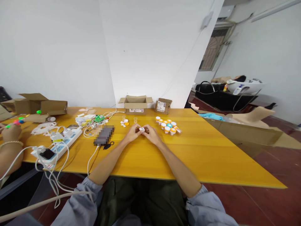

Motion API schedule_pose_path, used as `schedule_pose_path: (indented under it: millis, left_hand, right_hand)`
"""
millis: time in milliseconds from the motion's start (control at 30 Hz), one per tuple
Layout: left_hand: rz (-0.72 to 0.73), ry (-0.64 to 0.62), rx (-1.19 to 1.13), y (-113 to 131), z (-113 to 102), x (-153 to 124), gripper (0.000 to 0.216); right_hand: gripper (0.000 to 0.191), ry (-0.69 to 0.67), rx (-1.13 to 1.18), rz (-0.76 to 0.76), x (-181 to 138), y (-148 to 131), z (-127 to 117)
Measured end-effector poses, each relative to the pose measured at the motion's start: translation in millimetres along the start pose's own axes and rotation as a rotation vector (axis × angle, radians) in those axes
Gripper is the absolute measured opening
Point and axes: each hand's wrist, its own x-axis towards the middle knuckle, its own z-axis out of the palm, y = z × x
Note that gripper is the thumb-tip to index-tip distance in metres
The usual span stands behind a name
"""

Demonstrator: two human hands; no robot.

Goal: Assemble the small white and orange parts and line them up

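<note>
A small white piece [141, 129] sits right between the left hand [133, 133] and the right hand [151, 135], above the yellow table [202, 153]. Fingers of both hands pinch it, and neither hand looks nearer. I cannot tell which way its long side points. Little lidded jars [169, 125] stand to the right.

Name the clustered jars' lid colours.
The lids are white, orange and light blue, clearest in the head view.
</note>
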Motion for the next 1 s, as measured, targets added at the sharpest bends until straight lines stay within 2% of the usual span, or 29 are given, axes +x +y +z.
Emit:
schedule_pose_path:
  millis: [133,367,567,733,1000]
  left_hand:
    - [0.108,0.054,0.180,4.9,-1.1,-1.5,0.023]
    - [0.094,0.078,0.190,6.1,-2.2,-2.8,0.018]
    - [0.178,0.067,0.257,5.9,-0.4,-3.5,0.005]
    - [0.155,0.032,0.250,2.8,-0.6,-2.4,0.005]
    - [0.128,0.035,0.218,1.9,0.2,-1.5,0.009]
  right_hand:
    - [0.021,-0.005,-0.058,-0.062,-0.7,-4.1,-2.3]
    - [0.023,-0.015,-0.084,-0.074,-1.7,-3.4,-2.4]
    - [0.022,-0.072,-0.120,-0.075,-0.5,-3.8,-3.1]
    - [0.012,-0.097,-0.170,-0.141,-0.2,-8.0,-4.8]
    - [0.011,-0.118,-0.283,-0.158,-1.6,-8.8,-5.8]
